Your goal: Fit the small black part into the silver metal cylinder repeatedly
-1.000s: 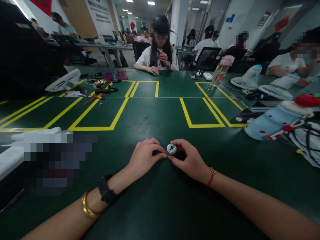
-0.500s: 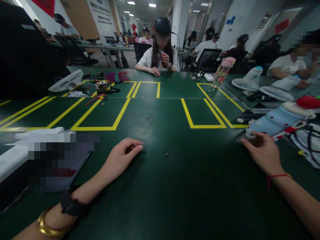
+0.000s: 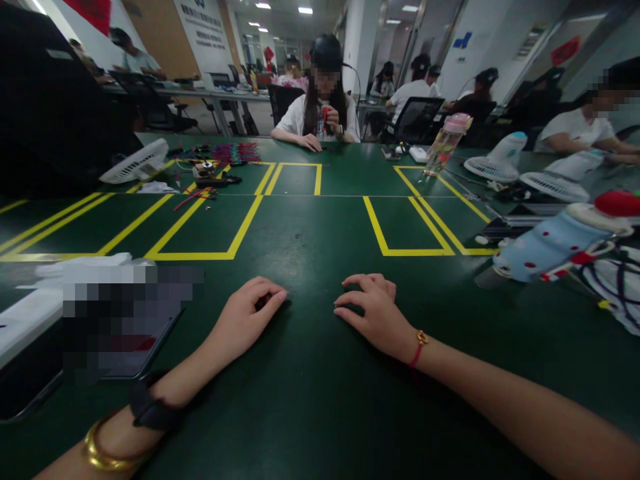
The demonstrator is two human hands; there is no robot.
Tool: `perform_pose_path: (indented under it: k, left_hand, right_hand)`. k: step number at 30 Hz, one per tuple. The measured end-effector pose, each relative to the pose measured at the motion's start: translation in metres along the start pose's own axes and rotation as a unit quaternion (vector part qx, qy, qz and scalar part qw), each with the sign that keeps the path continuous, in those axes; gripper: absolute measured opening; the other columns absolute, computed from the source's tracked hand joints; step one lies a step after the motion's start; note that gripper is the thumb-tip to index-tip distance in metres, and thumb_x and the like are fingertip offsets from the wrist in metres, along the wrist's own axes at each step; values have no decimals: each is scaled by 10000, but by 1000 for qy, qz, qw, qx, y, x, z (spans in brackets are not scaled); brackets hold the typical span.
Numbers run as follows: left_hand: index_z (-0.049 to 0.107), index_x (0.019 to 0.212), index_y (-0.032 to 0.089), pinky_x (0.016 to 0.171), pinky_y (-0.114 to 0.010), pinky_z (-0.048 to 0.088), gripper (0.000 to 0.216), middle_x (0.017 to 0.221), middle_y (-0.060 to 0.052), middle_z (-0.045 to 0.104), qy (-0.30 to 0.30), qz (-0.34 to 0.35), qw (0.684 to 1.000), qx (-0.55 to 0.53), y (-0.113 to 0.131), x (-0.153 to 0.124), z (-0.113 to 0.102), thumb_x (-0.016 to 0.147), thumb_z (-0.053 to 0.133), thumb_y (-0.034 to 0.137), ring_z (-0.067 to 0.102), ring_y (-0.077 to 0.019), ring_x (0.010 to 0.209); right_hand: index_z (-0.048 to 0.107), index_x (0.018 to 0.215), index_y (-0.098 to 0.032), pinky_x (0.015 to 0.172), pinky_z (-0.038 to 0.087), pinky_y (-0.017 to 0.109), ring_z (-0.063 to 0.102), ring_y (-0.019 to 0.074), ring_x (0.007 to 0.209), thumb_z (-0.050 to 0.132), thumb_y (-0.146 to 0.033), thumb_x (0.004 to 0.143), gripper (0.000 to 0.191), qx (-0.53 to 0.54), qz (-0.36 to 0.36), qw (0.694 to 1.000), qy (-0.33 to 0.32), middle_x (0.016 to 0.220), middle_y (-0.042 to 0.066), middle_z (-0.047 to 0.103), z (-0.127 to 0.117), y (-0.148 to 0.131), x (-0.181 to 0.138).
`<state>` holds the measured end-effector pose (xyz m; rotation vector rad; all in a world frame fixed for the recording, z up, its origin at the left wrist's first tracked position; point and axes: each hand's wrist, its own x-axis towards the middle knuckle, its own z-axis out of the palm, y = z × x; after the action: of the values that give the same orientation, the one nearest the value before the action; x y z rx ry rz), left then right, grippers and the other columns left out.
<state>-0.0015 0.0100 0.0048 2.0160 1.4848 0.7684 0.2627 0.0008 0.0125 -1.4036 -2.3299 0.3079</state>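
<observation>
My left hand (image 3: pixel 247 315) rests on its side on the green table (image 3: pixel 320 400). Its fingers are loosely curled, with the index fingertip close to the thumb, and whatever is inside the curl is hidden. My right hand (image 3: pixel 374 312) lies palm down a short way to the right, fingers spread and arched with the tips on the table. The two hands are apart. No small part shows between them or under the right fingertips.
A pixelated flat device (image 3: pixel 125 327) and white paper lie at the left. At the right lie a blue dotted bottle (image 3: pixel 550 243), cables and small fans (image 3: pixel 500 157). Yellow tape boxes (image 3: pixel 405 223) mark the table. A person (image 3: pixel 320 100) sits opposite, with wires (image 3: pixel 220 157) nearby.
Both hands let go of a small silver round part. The right hand swung out to the blue bottle, then came back over the spot where a tiny dark piece lay. The left hand drew back slightly.
</observation>
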Motion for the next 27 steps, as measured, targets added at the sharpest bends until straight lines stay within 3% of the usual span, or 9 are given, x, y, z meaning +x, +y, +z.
perform_pose_path:
  k: [2, 5, 9, 11, 13, 16, 22, 27]
  left_hand:
    - [669, 903, 218, 707, -296, 436, 250, 928, -30, 611, -1, 1, 1000, -3, 0, 0, 0, 911, 496, 398, 572, -182, 835]
    - [676, 907, 217, 683, -290, 440, 252, 928, -33, 617, -5, -4, 1000, -12, 2, 0, -1, 904, 500, 398, 574, -181, 817]
    - [682, 898, 217, 693, -290, 452, 257, 931, -33, 628, -5, -16, 999, -33, 4, 0, -1, 893, 511, 409, 580, -181, 813]
    - [682, 890, 218, 706, -295, 456, 260, 927, -32, 634, -3, -21, 999, -37, 4, 0, -2, 887, 514, 416, 584, -187, 824]
    - [680, 894, 222, 722, -303, 459, 256, 939, -31, 638, -7, -25, 999, -40, 4, 0, -2, 885, 516, 418, 587, -192, 841]
    - [677, 903, 222, 737, -311, 464, 253, 958, -34, 635, -12, -25, 999, -43, 4, 0, -2, 886, 520, 420, 592, -193, 849]
    - [676, 901, 224, 713, -307, 466, 251, 948, -35, 633, -20, -26, 999, -40, 7, -1, -3, 892, 514, 415, 596, -193, 840]
    - [674, 886, 223, 764, -314, 461, 221, 951, -29, 632, -23, -21, 998, -46, 6, -1, -3, 891, 529, 389, 591, -193, 870]
  right_hand:
    - [691, 947, -315, 889, 338, 400, 466, 199, 1106, 478, -446, 879, 260, -8, 17, 1000, 20, 1177, 13, 574, -8, 9, 1]
    - [681, 957, -270, 915, 336, 398, 502, 192, 1070, 498, -440, 864, 266, -77, 57, 989, 113, 1110, 31, 610, -43, 53, -10]
    - [665, 931, -167, 923, 353, 380, 539, 213, 1041, 503, -433, 832, 326, -234, 131, 925, 269, 1054, 107, 637, -102, 135, -45]
    - [665, 901, -168, 798, 393, 362, 567, 225, 918, 500, -452, 807, 341, -285, 240, 887, 274, 948, 116, 654, -123, 167, -64]
    - [668, 878, -201, 690, 389, 347, 566, 219, 793, 515, -484, 777, 337, -278, 348, 864, 235, 864, 93, 660, -133, 186, -79]
    - [660, 873, -229, 658, 384, 334, 560, 197, 726, 538, -495, 753, 316, -211, 420, 863, 183, 845, 70, 667, -134, 196, -89]
    - [660, 869, -219, 675, 400, 334, 577, 185, 715, 574, -453, 740, 281, -163, 418, 866, 223, 823, 69, 666, -130, 185, -85]
    - [675, 913, -220, 703, 413, 341, 584, 184, 736, 605, -460, 721, 315, -144, 431, 865, 212, 833, 63, 666, -130, 181, -82]
